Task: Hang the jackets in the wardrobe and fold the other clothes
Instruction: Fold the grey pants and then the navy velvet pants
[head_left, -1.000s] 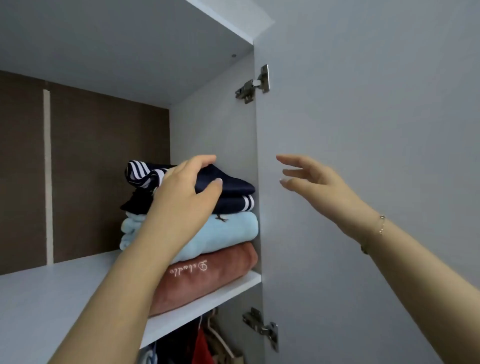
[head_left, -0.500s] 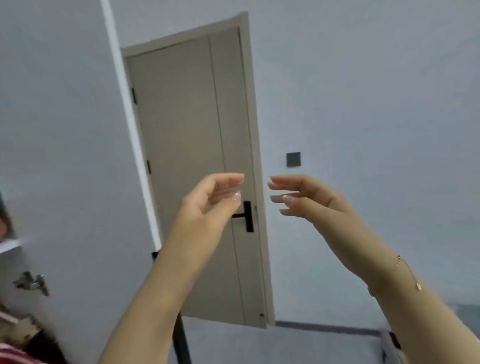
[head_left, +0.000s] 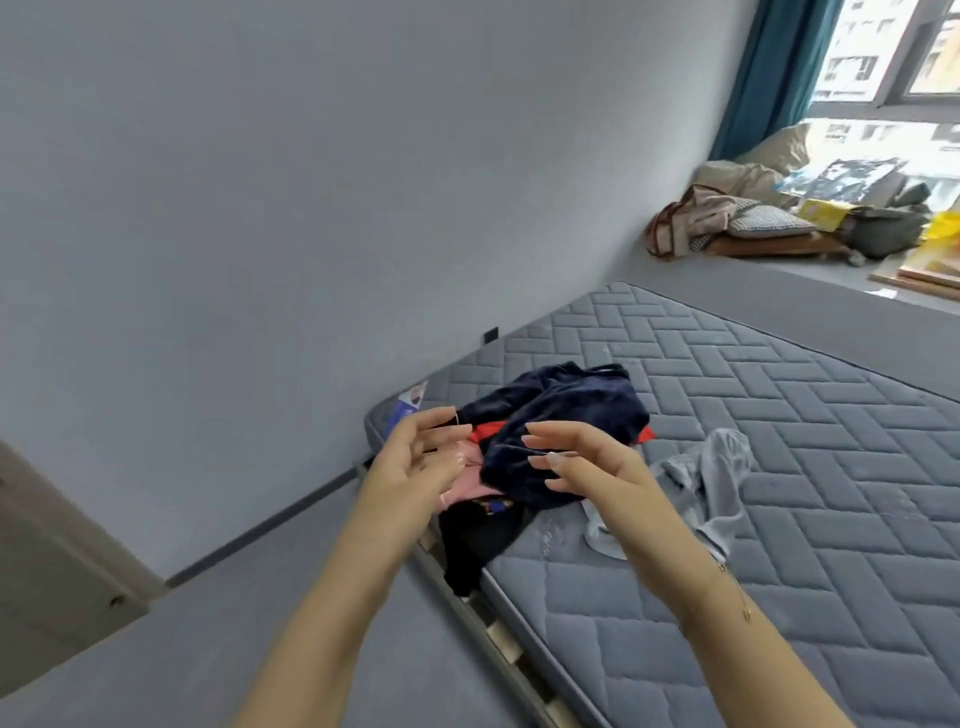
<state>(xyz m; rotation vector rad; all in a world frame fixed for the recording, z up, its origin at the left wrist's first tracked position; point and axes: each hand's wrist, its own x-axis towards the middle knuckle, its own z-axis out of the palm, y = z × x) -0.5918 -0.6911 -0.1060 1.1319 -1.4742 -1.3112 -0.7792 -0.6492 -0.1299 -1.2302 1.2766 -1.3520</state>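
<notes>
A heap of unfolded clothes lies at the near left corner of the grey quilted mattress (head_left: 753, 467). On top is a dark navy velvet garment (head_left: 566, 410), with red, pink (head_left: 472, 480) and black (head_left: 478, 540) pieces under it; the black one hangs over the mattress edge. A light grey garment (head_left: 711, 478) lies crumpled to the right of the heap. My left hand (head_left: 415, 467) and my right hand (head_left: 592, 467) are raised in front of the heap, fingers relaxed, holding nothing. The wardrobe is out of view.
A grey wall runs along the left of the mattress. The grey floor (head_left: 156, 649) lies at the lower left, with a door's bottom corner (head_left: 47, 561) at the far left. Bags, pillows and boxes (head_left: 779, 218) are piled on the window ledge behind, beside a teal curtain (head_left: 763, 73).
The view has swung from the wardrobe shelf, past the room door, to the mattress. My left hand has left the folded navy top on the shelf stack; both hands are empty.
</notes>
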